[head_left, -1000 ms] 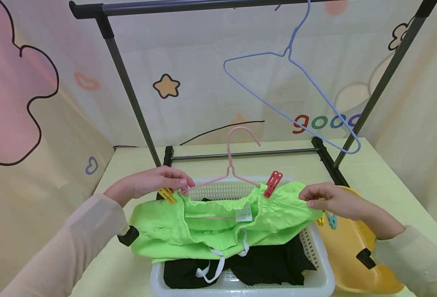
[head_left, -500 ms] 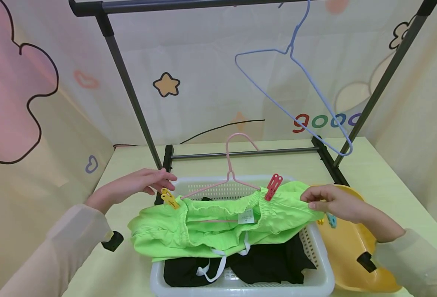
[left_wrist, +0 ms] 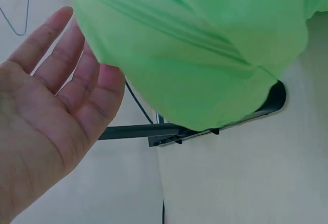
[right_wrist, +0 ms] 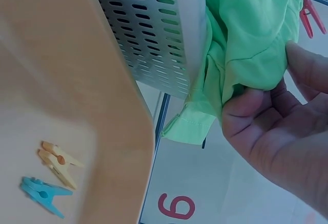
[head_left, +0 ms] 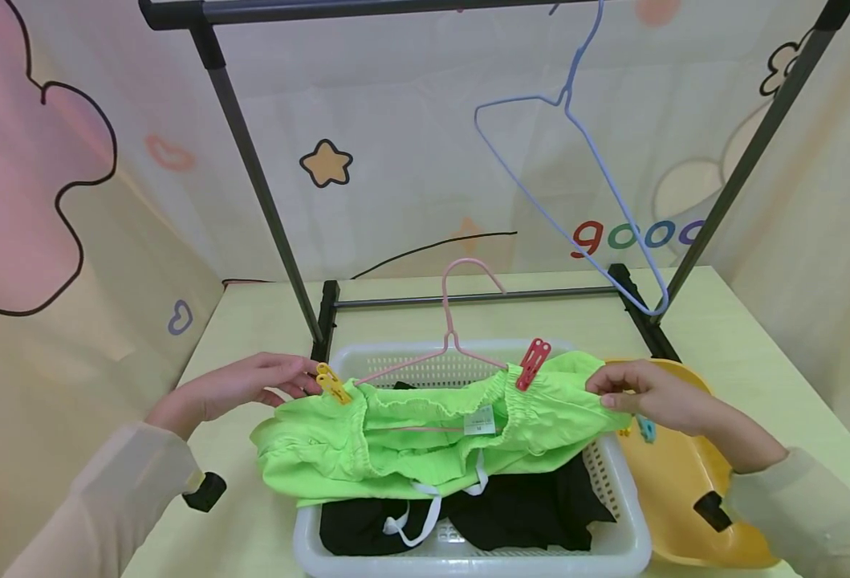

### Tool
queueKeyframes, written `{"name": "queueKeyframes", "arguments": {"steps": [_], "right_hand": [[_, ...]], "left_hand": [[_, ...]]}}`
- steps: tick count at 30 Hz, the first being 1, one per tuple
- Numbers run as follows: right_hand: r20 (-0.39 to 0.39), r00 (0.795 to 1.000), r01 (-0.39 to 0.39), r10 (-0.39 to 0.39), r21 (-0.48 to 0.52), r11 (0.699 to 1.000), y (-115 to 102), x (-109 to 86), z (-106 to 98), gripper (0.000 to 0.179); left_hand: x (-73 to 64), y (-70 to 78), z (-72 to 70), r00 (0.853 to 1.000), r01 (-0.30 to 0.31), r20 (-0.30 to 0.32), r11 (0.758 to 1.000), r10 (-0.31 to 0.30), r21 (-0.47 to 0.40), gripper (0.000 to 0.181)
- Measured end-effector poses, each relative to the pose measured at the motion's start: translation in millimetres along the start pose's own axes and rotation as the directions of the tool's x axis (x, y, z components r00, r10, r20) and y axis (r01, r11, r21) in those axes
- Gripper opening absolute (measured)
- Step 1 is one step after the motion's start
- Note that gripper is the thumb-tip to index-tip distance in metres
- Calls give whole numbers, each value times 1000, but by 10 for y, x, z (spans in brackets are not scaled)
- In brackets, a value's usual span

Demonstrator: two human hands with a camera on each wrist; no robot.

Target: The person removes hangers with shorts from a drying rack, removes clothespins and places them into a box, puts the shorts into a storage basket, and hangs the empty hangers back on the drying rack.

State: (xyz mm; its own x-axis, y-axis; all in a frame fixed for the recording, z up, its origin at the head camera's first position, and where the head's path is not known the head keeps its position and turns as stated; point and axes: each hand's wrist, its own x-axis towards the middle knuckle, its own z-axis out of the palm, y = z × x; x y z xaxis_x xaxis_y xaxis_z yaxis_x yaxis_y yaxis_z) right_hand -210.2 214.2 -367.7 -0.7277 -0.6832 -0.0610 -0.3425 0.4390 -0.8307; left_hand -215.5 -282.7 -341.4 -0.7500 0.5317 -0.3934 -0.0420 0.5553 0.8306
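The lime-green cloth shorts [head_left: 425, 464] lay over the white perforated plastic basket [head_left: 482, 567], their long axis running left to right, the gathered waistband gaping upward toward the person and the white drawstring [head_left: 430, 520] dangling on the near side. The thin pink hanger [head_left: 450, 327] passed through the waist, its hook pointing up with the tip curled rightward; a yellow plastic clothespin [head_left: 334, 385] and a red plastic clothespin [head_left: 533, 365] gripped the waistband at either side, both leaning. The left hand [head_left: 247, 384] had its fingers loosely extended beside the yellow clothespin, holding nothing; whether they touched the cloth could not be told. The right hand [head_left: 648, 393] pinched the shorts' right end between thumb and fingers. Black cloth [head_left: 526, 514] filled part of the basket underneath. At right, partly hidden by the right forearm, stood an orange-yellow plastic basin [head_left: 673, 474] containing a yellowish clothespin [right_wrist: 60, 161] and a blue clothespin [right_wrist: 45, 194]. Behind rose the black metal rack [head_left: 396, 10], with a blue hanger [head_left: 575, 66] hanging above and crossing colourful wall lettering [head_left: 587, 238] that read "goo" plus a partly covered letter. The white label [head_left: 479, 421] inside the waistband bore print too small to read.
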Motion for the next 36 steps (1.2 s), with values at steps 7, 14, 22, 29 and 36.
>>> {"name": "queueKeyframes", "arguments": {"steps": [7, 14, 22, 29, 36], "right_hand": [[9, 1000, 15, -15, 32, 999, 9, -2, 6, 16], [2, 1000, 11, -11, 16, 1000, 8, -4, 7, 18], [8, 1000, 17, -17, 32, 999, 27, 4, 6, 17], [12, 1000, 20, -20, 29, 999, 40, 14, -5, 16], [3, 1000, 10, -10, -1, 1000, 13, 34, -12, 16]], "left_hand": [[27, -157, 36, 999, -33, -3, 999, 33, 14, 46], [57, -211, 45, 998, -59, 8, 997, 58, 43, 39], [50, -165, 33, 996, -84, 41, 991, 80, 101, 29], [41, -101, -5, 995, -91, 40, 987, 87, 133, 28], [25, -65, -16, 996, -84, 23, 985, 82, 148, 30]]}}
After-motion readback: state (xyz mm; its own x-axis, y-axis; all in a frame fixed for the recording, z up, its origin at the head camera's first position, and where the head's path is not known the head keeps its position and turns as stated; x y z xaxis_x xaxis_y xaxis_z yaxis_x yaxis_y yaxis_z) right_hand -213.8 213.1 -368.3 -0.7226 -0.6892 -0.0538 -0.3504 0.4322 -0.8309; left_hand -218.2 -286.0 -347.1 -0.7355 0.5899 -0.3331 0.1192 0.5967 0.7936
